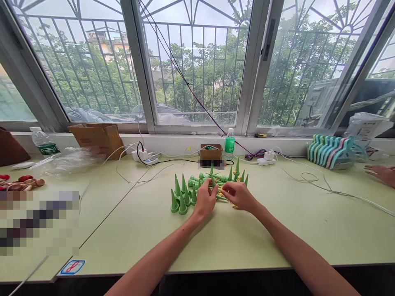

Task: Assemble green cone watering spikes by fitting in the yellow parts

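Both my hands meet at the middle of the pale green table (pixel 216 238). My left hand (pixel 205 200) has its fingers curled around a green plastic cone piece (pixel 216 186). My right hand (pixel 237 195) pinches something small and yellowish (pixel 221 192) at the same spot. Several green cones (pixel 182 195) stand upright just left of my left hand. More green cones (pixel 234 170) stand and lie behind my hands.
A green-capped bottle (pixel 229 142), a small brown box (pixel 211 152), power strips (pixel 147 157) and cables (pixel 308 176) line the window sill side. A cardboard box (pixel 98 137) and water bottle (pixel 43 142) sit far left. Coloured hangers (pixel 333 151) and another person's hand (pixel 382 173) are at the right.
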Available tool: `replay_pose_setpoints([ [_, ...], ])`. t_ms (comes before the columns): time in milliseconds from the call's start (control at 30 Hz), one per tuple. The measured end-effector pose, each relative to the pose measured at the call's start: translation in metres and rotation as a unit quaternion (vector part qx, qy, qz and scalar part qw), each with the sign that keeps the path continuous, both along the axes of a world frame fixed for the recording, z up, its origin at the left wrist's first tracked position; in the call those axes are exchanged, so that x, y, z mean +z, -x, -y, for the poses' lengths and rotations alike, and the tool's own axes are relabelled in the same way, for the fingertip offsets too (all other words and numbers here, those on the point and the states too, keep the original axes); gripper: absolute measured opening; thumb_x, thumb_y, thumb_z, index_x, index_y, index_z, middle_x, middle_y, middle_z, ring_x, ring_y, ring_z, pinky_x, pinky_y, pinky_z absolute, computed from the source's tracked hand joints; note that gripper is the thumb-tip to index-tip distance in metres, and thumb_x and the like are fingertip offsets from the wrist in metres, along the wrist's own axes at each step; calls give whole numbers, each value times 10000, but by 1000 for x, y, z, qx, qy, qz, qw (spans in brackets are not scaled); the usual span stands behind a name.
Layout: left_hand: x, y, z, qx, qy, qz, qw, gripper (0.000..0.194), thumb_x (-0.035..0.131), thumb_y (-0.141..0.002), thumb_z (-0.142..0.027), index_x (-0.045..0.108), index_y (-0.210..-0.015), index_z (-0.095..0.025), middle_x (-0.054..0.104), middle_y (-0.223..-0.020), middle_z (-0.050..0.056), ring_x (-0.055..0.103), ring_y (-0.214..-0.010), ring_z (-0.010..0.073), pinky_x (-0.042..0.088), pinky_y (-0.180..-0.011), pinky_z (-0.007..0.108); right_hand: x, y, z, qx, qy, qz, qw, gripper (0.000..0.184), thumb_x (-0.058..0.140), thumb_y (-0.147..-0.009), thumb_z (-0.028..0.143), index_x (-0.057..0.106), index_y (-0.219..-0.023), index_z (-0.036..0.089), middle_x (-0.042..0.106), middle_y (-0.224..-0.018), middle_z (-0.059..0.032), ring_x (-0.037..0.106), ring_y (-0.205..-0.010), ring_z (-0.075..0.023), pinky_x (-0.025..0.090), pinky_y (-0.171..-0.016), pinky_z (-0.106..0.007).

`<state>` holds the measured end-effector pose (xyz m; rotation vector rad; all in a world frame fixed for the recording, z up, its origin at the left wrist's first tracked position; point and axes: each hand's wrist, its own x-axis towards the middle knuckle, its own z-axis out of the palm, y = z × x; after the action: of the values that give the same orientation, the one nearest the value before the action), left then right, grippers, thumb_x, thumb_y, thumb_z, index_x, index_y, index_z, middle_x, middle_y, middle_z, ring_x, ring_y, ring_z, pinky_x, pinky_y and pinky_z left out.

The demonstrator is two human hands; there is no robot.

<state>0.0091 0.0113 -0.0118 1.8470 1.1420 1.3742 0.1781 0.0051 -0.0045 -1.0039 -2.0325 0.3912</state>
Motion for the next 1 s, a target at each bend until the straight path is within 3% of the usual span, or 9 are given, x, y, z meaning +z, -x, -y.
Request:
replay_pose_setpoints([
  [500, 0, 0, 1, 8, -36, -30, 999, 170, 523, -869, -346, 560, -881, -181, 580, -799, 17, 461, -571, 116, 355, -551, 242, -1, 2, 2, -7, 15, -4, 1000, 300, 507, -914, 405, 576, -729, 179, 580, -621, -11, 468, -505, -107, 379, -477, -221],
  [867, 0, -1, 3, 15, -75, -76, 994, 107, 477, -892, -271, 541, -891, -185, 593, -829, 29, 504, -633, 139, 376, -608, 263, -1, 3, 2, -16, -6, 2, 1000, 268, 517, -909, 353, 552, -710, 176, 574, -619, -3, 457, -526, -105, 371, -504, -226],
  [1000, 2, -1, 3, 25, -78, -68, 994, 140, 482, -899, -307, 538, -882, -181, 599, -841, 39, 510, -638, 142, 374, -599, 266, 1, 4, 2, -36, 0, -14, 999, 191, 551, -890, 357, 572, -822, 180, 613, -668, -12, 481, -521, -106, 396, -497, -228],
])
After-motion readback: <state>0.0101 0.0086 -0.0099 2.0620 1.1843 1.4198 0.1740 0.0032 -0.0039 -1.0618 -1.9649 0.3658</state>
